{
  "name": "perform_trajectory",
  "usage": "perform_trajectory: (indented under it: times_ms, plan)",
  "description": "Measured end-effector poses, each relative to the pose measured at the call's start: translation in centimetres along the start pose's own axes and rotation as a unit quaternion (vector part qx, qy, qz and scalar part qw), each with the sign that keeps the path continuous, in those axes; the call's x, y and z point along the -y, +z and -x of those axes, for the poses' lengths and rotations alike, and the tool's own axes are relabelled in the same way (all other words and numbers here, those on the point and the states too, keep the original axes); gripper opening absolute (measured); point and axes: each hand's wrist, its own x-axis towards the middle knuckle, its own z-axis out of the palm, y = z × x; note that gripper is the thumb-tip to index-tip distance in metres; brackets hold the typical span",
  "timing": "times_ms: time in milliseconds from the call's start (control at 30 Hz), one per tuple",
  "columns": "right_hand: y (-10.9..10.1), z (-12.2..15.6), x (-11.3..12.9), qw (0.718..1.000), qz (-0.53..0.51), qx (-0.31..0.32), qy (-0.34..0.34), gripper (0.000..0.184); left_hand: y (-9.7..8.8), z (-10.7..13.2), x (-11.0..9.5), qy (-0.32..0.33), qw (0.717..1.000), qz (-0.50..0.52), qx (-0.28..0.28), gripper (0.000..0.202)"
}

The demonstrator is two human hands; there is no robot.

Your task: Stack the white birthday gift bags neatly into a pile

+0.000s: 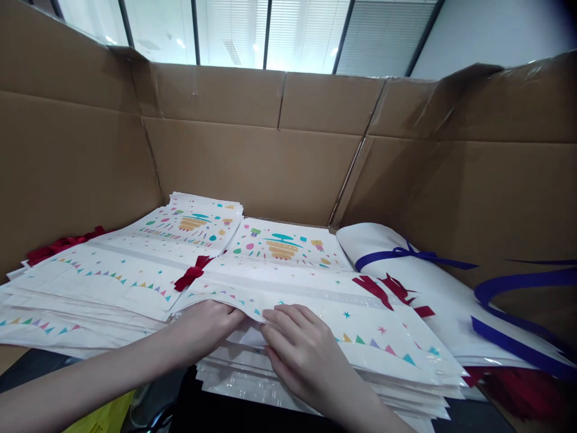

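Observation:
A stack of white gift bags [315, 276] printed with a birthday cake, stars and bunting lies in front of me. The near edge of the top bag is lifted a little. My left hand [216, 328] is curled at that edge, its fingertips tucked underneath and mostly hidden. My right hand [302, 349] is closed over the same edge just to the right, fingers together on top and thumb side below. A red ribbon [192, 273] is at the bag's left side, and cut red ribbon ends [387, 291] lie at its right.
A second stack of printed bags [108, 264] lies to the left, with more red ribbon [67, 243] beyond. Rolled white material [383, 240] tied with blue ribbon [415, 254] is on the right. Tall cardboard walls [252, 162] enclose the far side and both flanks. Something yellow [101, 415] shows below.

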Motion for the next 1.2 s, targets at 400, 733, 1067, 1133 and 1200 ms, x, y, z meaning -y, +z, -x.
perform_trajectory:
  times_ms: [400, 733, 1067, 1133, 1200]
  plan:
    - [0.3, 0.4, 0.0, 0.997, 0.026, -0.064, -0.031, 0.021, -0.9, -0.1, -1.2, -0.005, 0.997, -0.057, 0.052, 0.025]
    - [0.8, 0.9, -0.4, 0.995, 0.013, -0.089, -0.037, 0.018, 0.4, -1.6, -0.8, -0.003, 0.996, -0.023, 0.085, 0.039]
    - [-0.4, 1.1, -0.1, 0.998, 0.015, -0.055, -0.01, 0.008, -1.9, -1.8, -0.9, 0.036, 0.995, 0.007, 0.095, 0.043]
    - [-0.4, 1.3, -0.1, 0.999, 0.017, -0.048, -0.011, 0.012, -2.4, -2.0, -1.2, 0.033, 0.994, 0.003, 0.103, 0.043]
    - [-0.2, 1.3, 0.0, 0.999, 0.024, -0.042, -0.007, 0.016, -2.8, -2.1, -1.6, 0.04, 0.995, -0.002, 0.093, 0.044]
